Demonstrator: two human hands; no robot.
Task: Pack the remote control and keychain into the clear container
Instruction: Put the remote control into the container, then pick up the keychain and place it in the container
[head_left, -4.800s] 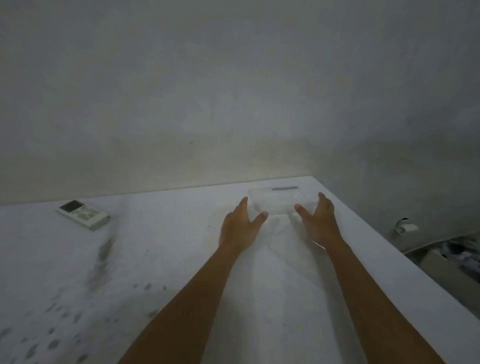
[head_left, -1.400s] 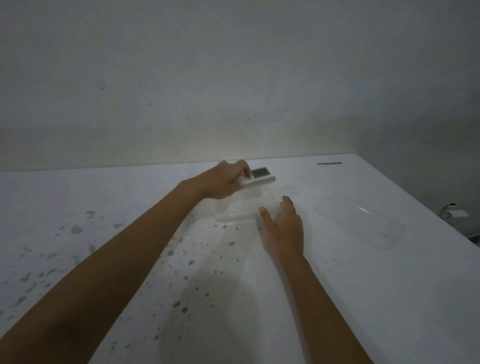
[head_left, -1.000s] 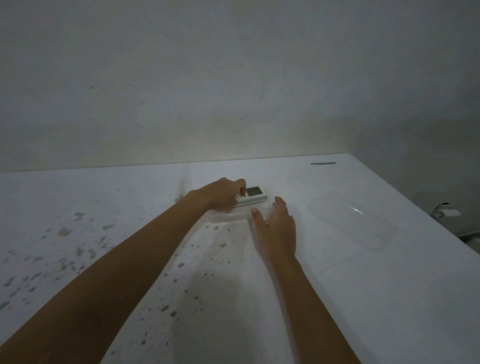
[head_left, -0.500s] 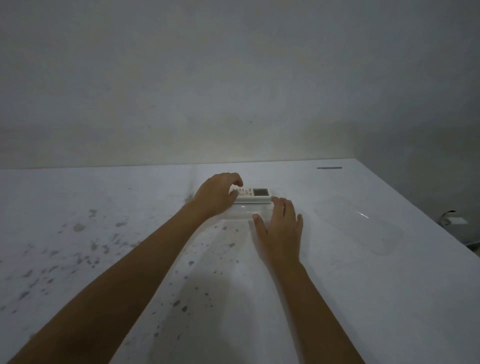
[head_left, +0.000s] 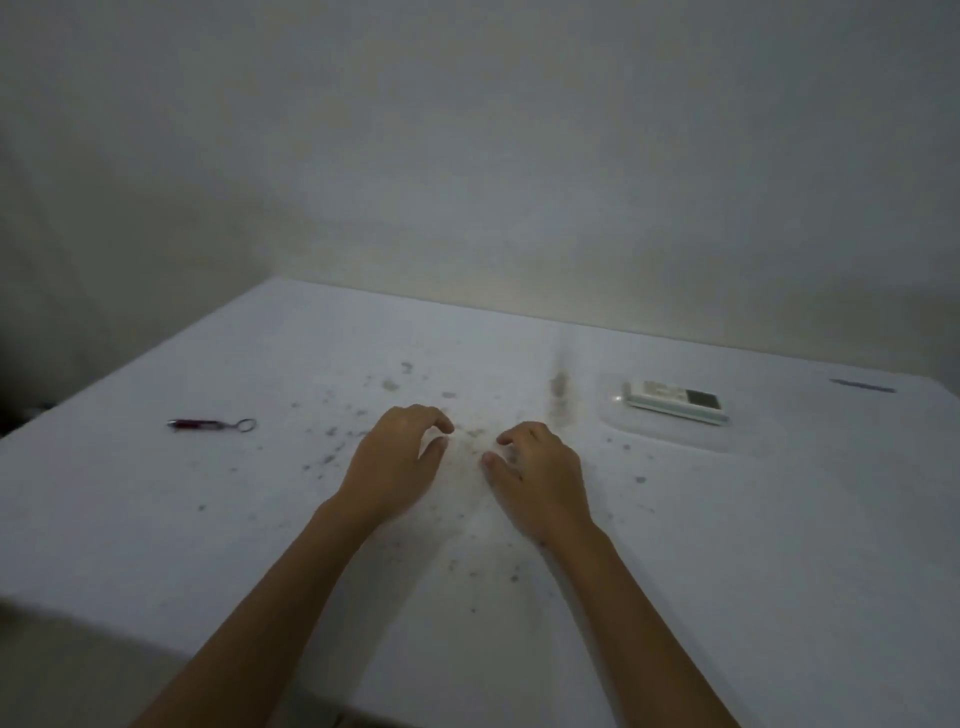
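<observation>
Reaching forward from the bottom edge, two bare forearms stretch over a white table (head_left: 727, 545) whose top is speckled with dark spots. Both hands hover low over the middle of that surface, close together but not touching. The left hand (head_left: 397, 465) has its fingers curled loosely inward with nothing in it; the right hand (head_left: 540, 475) is likewise loosely curled and empty, palm down. Farther out on the left, well apart from either hand, the keychain (head_left: 210, 424) lies flat on the table, a slim dark red body with a metal ring at its right end. Beyond the right hand, the clear container (head_left: 675, 441) sits on the table, its walls faint and hard to trace, and the white remote control (head_left: 674, 401) lies inside it, display end to the right. A short dark strip (head_left: 862, 385) lies near the far right edge, before a plain grey wall (head_left: 467, 156).
</observation>
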